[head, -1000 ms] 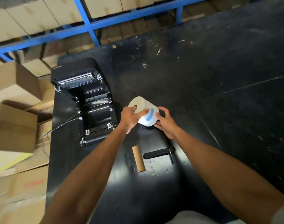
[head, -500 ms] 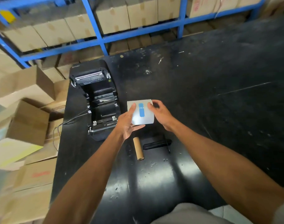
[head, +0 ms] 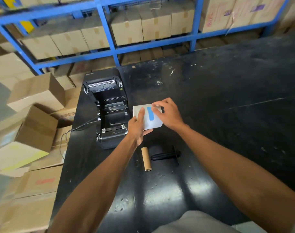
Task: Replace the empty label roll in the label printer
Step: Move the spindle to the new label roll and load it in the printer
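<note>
A white label roll [head: 151, 122] with a strip of blue tape [head: 150, 114] across it is held above the black table, just right of the printer. My left hand [head: 138, 126] cups the roll from below and the left. My right hand [head: 168, 113] pinches at the roll's top edge, beside the end of the tape. The black label printer [head: 109, 111] stands open at the table's left edge, its roll bay bare. The empty brown cardboard core [head: 146, 158] lies on the table below my hands, with the black spindle [head: 166, 155] to its right.
The black table [head: 227, 106] stretches off to the right. A cable [head: 72, 132] runs from the printer over the left edge. Cardboard boxes [head: 34, 101] are piled on the floor at left. Blue shelving [head: 109, 47] with more boxes stands behind the table.
The roll has been turned in my hands so its taped side faces up. My right hand has shifted from the roll's side to its top edge by the tape. The camera has tilted up.
</note>
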